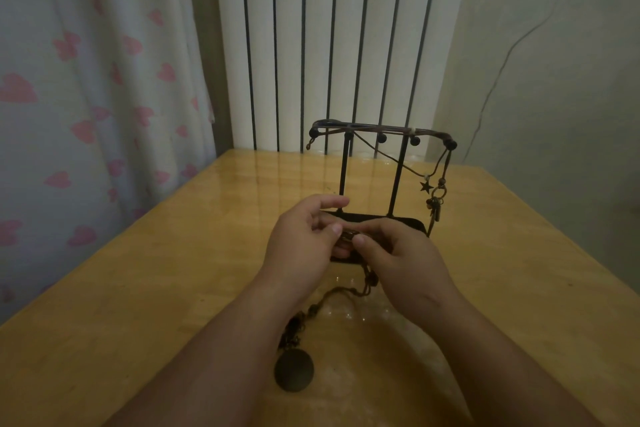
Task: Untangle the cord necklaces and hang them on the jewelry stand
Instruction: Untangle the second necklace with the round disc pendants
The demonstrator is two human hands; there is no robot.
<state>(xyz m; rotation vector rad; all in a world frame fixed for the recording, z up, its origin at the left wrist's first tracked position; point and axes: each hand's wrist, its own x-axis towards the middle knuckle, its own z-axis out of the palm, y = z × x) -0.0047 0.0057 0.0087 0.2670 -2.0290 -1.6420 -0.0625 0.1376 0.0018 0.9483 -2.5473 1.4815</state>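
A glossy wooden surface (166, 288) is seen filling the lower frame, its far edge met by a white ribbed radiator (332, 45) at upper centre and a heart-printed curtain (86, 97) at upper left; bare room is left on both sides of the hands. A black wire jewelry stand (367, 163) is placed at centre, with a star-charm necklace (426, 186) already draped from its top bar at the right. Just before the stand's base, a knotted cord necklace (349, 236) is pinched by the left hand (301, 243) and right hand (398, 253), each grip pressed together on it. Its beaded cord trails down to a round dark pendant (294, 371) lying at lower centre.
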